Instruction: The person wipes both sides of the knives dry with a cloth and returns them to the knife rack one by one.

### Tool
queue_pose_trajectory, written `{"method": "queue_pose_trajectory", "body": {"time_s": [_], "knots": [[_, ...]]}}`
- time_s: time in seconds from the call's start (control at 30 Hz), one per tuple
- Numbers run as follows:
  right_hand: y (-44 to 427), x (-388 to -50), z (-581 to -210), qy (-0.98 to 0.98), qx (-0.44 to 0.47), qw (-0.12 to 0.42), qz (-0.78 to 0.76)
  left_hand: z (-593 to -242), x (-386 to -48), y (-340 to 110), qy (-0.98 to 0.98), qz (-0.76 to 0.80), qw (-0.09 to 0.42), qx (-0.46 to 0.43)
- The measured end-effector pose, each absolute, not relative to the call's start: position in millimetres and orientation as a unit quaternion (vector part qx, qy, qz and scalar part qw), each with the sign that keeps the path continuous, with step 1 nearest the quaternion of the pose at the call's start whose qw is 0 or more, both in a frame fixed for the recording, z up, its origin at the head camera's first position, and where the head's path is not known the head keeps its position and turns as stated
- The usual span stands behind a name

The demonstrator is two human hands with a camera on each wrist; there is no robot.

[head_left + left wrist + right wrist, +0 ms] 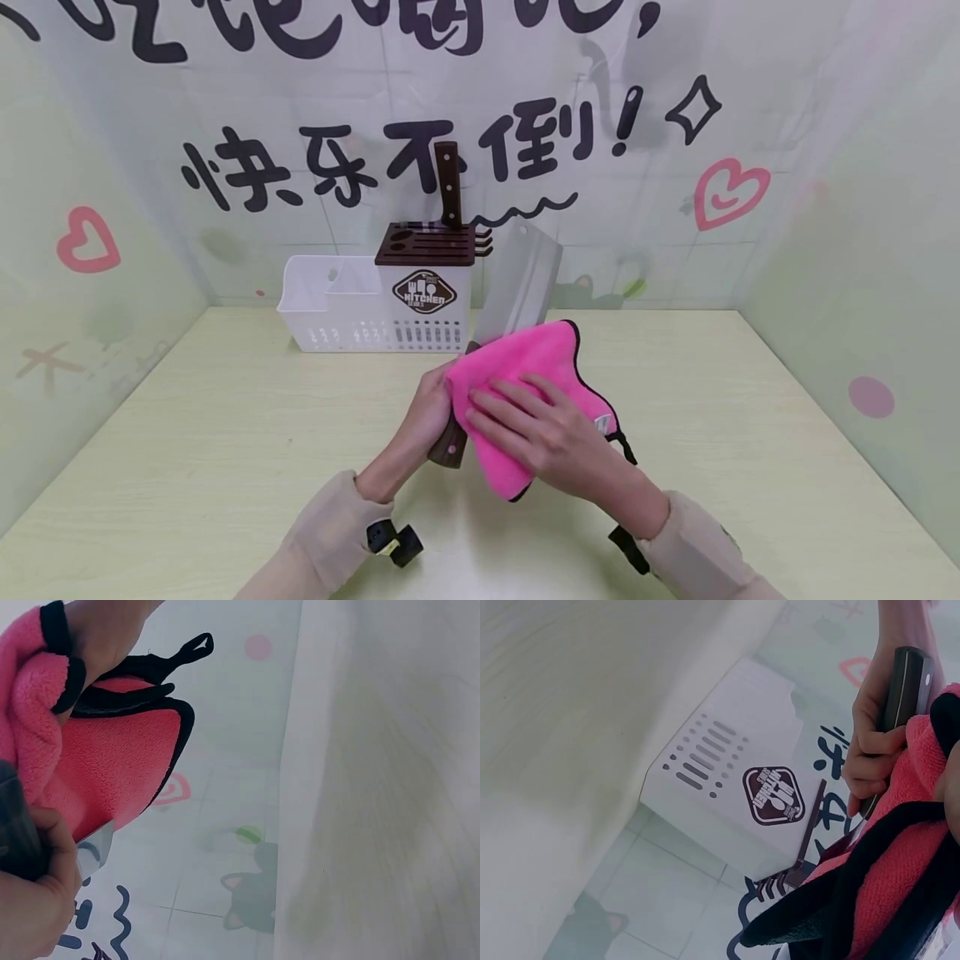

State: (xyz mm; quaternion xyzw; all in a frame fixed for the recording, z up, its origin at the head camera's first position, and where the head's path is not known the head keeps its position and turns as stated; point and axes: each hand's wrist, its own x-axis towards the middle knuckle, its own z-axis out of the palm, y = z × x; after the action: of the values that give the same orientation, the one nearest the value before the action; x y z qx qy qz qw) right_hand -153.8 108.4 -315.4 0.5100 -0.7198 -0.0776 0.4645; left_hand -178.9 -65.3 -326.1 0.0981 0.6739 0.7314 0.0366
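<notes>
A cleaver (519,279) is held up at a slant in the middle of the head view, its broad blade pointing up and away. My left hand (433,410) grips its dark wooden handle (448,447); the right wrist view shows those fingers curled round the handle (904,694). A pink cloth (543,354) with black edging covers the lower part of the blade. My right hand (551,433) holds the cloth against the blade, fingers spread across its upper face. The thumb is hidden in the head view. In the left wrist view, cloth folds (124,769) lie around the right hand (109,634).
Behind the hands, a white knife holder (423,333) with a brown slotted top stands against the back wall. One dark-handled knife (448,187) is upright in it. A white open compartment (307,292) adjoins its left side. Walls bound the pale wooden table (187,467) on three sides.
</notes>
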Motion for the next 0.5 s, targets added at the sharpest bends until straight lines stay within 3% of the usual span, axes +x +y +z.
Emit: {"method": "queue_pose_trajectory", "body": {"time_s": [0.27, 0.5], "knots": [[109.2, -159.4, -312.8, -0.737, 0.495, 0.457, -0.053, -325.4, -178.3, -66.2, 0.704, 0.703, 0.012, 0.097], [110.6, -163.5, -311.2, -0.749, 0.483, 0.451, -0.038, -324.6, -177.0, -66.5, 0.671, 0.73, 0.059, 0.116]]}}
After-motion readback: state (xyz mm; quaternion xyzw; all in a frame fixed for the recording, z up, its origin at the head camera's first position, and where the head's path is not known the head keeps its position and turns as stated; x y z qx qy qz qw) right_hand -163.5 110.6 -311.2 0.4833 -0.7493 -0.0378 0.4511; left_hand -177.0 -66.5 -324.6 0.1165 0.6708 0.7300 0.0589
